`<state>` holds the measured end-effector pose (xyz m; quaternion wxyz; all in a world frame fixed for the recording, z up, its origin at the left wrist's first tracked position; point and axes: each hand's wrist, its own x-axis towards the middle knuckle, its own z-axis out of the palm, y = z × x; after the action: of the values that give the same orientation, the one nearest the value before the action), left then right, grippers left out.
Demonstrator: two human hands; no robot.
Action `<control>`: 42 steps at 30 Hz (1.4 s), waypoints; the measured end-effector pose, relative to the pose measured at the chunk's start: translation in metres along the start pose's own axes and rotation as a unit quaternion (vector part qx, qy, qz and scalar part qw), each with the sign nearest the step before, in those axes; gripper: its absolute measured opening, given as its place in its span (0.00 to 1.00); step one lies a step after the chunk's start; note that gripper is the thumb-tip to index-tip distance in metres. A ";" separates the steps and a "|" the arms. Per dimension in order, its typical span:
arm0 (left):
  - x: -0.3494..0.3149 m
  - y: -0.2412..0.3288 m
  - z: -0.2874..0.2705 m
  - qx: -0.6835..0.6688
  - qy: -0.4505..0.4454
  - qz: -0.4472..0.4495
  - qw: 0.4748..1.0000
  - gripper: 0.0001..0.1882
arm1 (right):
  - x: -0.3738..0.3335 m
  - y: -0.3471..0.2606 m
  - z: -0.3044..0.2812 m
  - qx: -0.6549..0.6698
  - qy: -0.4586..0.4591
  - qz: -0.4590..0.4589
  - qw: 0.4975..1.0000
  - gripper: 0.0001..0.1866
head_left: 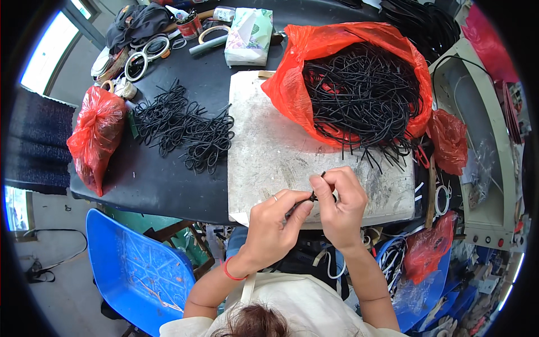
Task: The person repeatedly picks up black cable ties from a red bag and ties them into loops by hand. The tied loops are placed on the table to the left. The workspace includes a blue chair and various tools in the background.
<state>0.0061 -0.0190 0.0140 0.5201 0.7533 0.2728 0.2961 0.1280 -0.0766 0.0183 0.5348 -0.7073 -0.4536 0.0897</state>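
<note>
Both hands meet over the near edge of a stained pale board (258,151). My left hand (276,224) is closed, thumb and fingers pinching a thin black cord (312,197). On the other side of a small knot or loop, my right hand (342,208) pinches the same cord, and a short end pokes up above its thumb. Most of the cord is hidden by the fingers. Beyond my hands, a red plastic bag (292,84) gapes around a tangled heap of black cords (365,90). Looped black cords (185,126) lie bunched to the left of the board.
A tied red bag (98,135) sits at the table's left. Tape rolls (136,66), a tissue pack (250,36) and a red can (190,27) stand at the back. A blue plastic chair (137,269) is at lower left; a grey metal cabinet (494,196) borders the right.
</note>
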 end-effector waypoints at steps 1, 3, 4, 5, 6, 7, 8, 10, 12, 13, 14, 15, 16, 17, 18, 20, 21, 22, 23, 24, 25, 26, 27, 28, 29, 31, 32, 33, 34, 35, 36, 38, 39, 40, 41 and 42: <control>-0.002 0.000 0.001 0.021 0.014 0.024 0.999 0.07 | 0.001 -0.001 0.000 0.011 -0.013 0.018 1.000 0.07; -0.006 -0.003 0.003 0.064 0.042 0.071 0.995 0.06 | 0.002 -0.002 0.000 0.032 -0.040 0.053 0.997 0.08; -0.004 -0.002 0.002 0.069 0.031 0.072 0.995 0.06 | 0.003 -0.001 -0.001 0.044 -0.050 0.072 0.995 0.08; -0.001 -0.002 -0.001 0.074 0.021 0.073 0.994 0.07 | 0.004 0.000 -0.002 0.057 -0.060 0.092 0.992 0.08; 0.002 -0.001 -0.003 0.079 0.011 0.074 0.994 0.07 | 0.004 0.000 -0.003 0.069 -0.070 0.112 0.989 0.09; 0.004 -0.001 -0.006 0.035 0.003 0.046 0.998 0.06 | 0.003 -0.001 -0.003 0.130 -0.070 0.145 0.978 0.09; 0.005 -0.002 -0.010 -0.009 -0.006 0.017 1.000 0.06 | 0.002 -0.002 -0.003 0.191 -0.070 0.178 0.963 0.10; 0.007 0.000 -0.016 -0.073 -0.028 -0.037 0.996 0.06 | 0.000 -0.002 -0.007 0.250 -0.115 0.229 0.934 0.10; 0.010 -0.001 -0.020 -0.060 -0.043 -0.036 0.997 0.07 | -0.001 0.001 -0.015 0.248 -0.203 0.267 0.909 0.11; 0.010 -0.002 -0.021 -0.051 -0.050 -0.037 0.997 0.07 | -0.002 0.000 -0.014 0.242 -0.192 0.256 0.916 0.10; 0.010 0.000 -0.021 -0.144 -0.054 -0.109 0.982 0.07 | -0.002 -0.003 -0.014 0.237 -0.181 0.244 0.923 0.10; 0.009 0.002 -0.020 -0.236 -0.056 -0.179 0.953 0.07 | -0.002 -0.005 -0.012 0.231 -0.170 0.232 0.929 0.09; 0.008 0.004 -0.019 -0.324 -0.057 -0.246 0.912 0.06 | -0.004 -0.005 -0.009 0.165 -0.139 0.113 0.970 0.09; 0.009 -0.003 -0.021 -0.424 -0.105 -0.281 0.854 0.06 | -0.006 -0.004 -0.004 0.096 -0.105 -0.008 0.990 0.08; 0.010 -0.017 -0.025 -0.518 -0.152 -0.311 0.783 0.05 | -0.007 -0.002 -0.001 0.025 -0.069 -0.130 0.989 0.08; 0.009 -0.025 -0.024 -0.586 -0.179 -0.368 0.699 0.05 | -0.002 0.010 -0.002 -0.007 -0.065 -0.250 0.966 0.08; 0.006 -0.020 -0.019 -0.403 -0.131 -0.300 0.855 0.05 | 0.000 0.018 -0.002 -0.024 -0.062 -0.309 0.949 0.08; 0.005 -0.008 -0.013 -0.197 -0.078 -0.211 0.954 0.05 | -0.003 0.029 0.000 -0.041 -0.079 -0.279 0.956 0.09; 0.002 0.000 -0.007 0.022 -0.014 -0.110 0.994 0.05 | -0.003 0.025 -0.001 0.006 -0.098 -0.126 0.987 0.10; -0.002 0.000 -0.001 0.082 0.029 -0.022 0.996 0.06 | -0.003 0.015 -0.004 0.052 -0.113 0.031 0.992 0.11; -0.001 -0.001 0.002 0.038 0.037 -0.031 0.998 0.06 | -0.002 0.008 -0.007 0.098 -0.122 0.187 0.970 0.12; 0.000 -0.003 0.003 -0.006 0.044 -0.041 0.998 0.07 | 0.002 0.007 -0.009 0.130 -0.134 0.223 0.957 0.14; 0.001 -0.006 0.004 -0.050 0.052 -0.051 0.996 0.07 | 0.002 0.008 -0.011 0.192 -0.138 0.260 0.936 0.15; 0.000 -0.009 0.000 -0.135 0.038 -0.127 0.982 0.10 | 0.002 0.011 -0.012 0.251 -0.142 0.295 0.911 0.17; 0.002 -0.009 -0.005 -0.158 0.011 -0.160 0.974 0.11 | 0.002 0.014 -0.014 0.309 -0.144 0.328 0.881 0.20; 0.006 -0.006 -0.017 -0.200 -0.043 -0.226 0.952 0.14 | -0.002 0.017 -0.019 0.307 -0.148 0.333 0.879 0.26; 0.006 -0.008 -0.021 -0.189 -0.066 -0.217 0.955 0.17 | -0.004 0.018 -0.020 0.305 -0.152 0.329 0.881 0.26; 0.006 -0.008 -0.023 -0.194 -0.054 -0.218 0.955 0.17 | -0.005 0.018 -0.020 0.304 -0.156 0.326 0.882 0.26; 0.006 -0.009 -0.024 -0.202 -0.043 -0.220 0.954 0.17 | -0.006 0.017 -0.021 0.291 -0.156 0.320 0.888 0.25; 0.006 -0.009 -0.025 -0.209 -0.032 -0.221 0.952 0.17 | -0.007 0.016 -0.021 0.279 -0.157 0.313 0.894 0.23; 0.007 -0.007 -0.026 -0.202 -0.038 -0.218 0.954 0.15 | -0.008 0.015 -0.021 0.266 -0.158 0.307 0.900 0.22; 0.004 -0.011 -0.027 -0.165 -0.056 -0.199 0.964 0.13 | -0.009 0.009 -0.018 0.230 -0.154 0.304 0.912 0.17; 0.003 -0.013 -0.027 -0.147 -0.065 -0.189 0.969 0.12 | -0.009 0.007 -0.017 0.211 -0.151 0.303 0.917 0.15; 0.003 -0.014 -0.027 -0.168 -0.061 -0.203 0.963 0.12 | -0.011 0.007 -0.016 0.222 -0.147 0.299 0.916 0.12; 0.003 -0.015 -0.027 -0.189 -0.058 -0.218 0.956 0.11 | -0.014 0.009 -0.015 0.233 -0.142 0.296 0.915 0.10; 0.002 -0.016 -0.027 -0.210 -0.055 -0.232 0.948 0.10 | -0.015 0.009 -0.014 0.243 -0.138 0.292 0.915 0.08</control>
<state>-0.0134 0.0044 0.0071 0.7350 0.5578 0.3430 0.1763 0.1331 -0.0977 0.0109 0.5727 -0.6368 -0.2598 0.4460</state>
